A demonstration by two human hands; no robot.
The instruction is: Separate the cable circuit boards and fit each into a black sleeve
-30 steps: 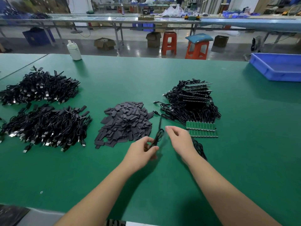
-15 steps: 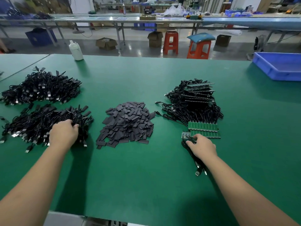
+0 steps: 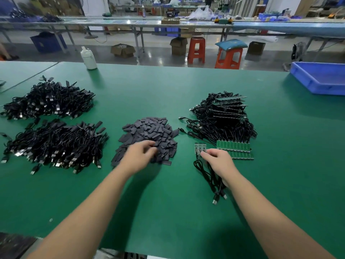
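Green matted surface (image 3: pixel 168 212), factory floor behind it.

Nearest: both bare forearms reach in from the bottom edge. Right hand (image 3: pixel 220 163) lies palm down on a bundle of black cables (image 3: pixel 211 176); their USB plugs (image 3: pixel 217 199) stick out nearer than the wrist. Right fingers (image 3: pixel 206 156) are loosely curled, tips touching a small strip of circuit boards (image 3: pixel 200 148) just beyond them. Cannot tell if they pinch it or only rest on it.

Left hand (image 3: pixel 139 156) is motion-blurred, over the near edge of the heap of black sleeves (image 3: pixel 149 136). Left fingers (image 3: pixel 149 149) are bent down into the heap and slightly spread; cannot tell if a sleeve is gripped.

Just right of the right fingers: a green panel of joined boards (image 3: pixel 235 149), flat on the surface, two rows. Beyond it, a pile of cables with board strips (image 3: pixel 222 116) still attached, stacked at the far side of the pile.

Left of the left fingers, well apart: a heap of finished cables (image 3: pixel 56 144). Beyond that, a second similar heap (image 3: pixel 48 100).

Further out: white plastic bottle (image 3: pixel 89 57) upright at the far left edge of the surface, blue tray (image 3: pixel 317 79) at the far right edge.

Past the surface: red stool (image 3: pixel 196 50), orange stool with a blue cushion (image 3: pixel 228 55), cardboard boxes (image 3: pixel 122 50) on the floor, a long workbench (image 3: pixel 168 25) across the back.
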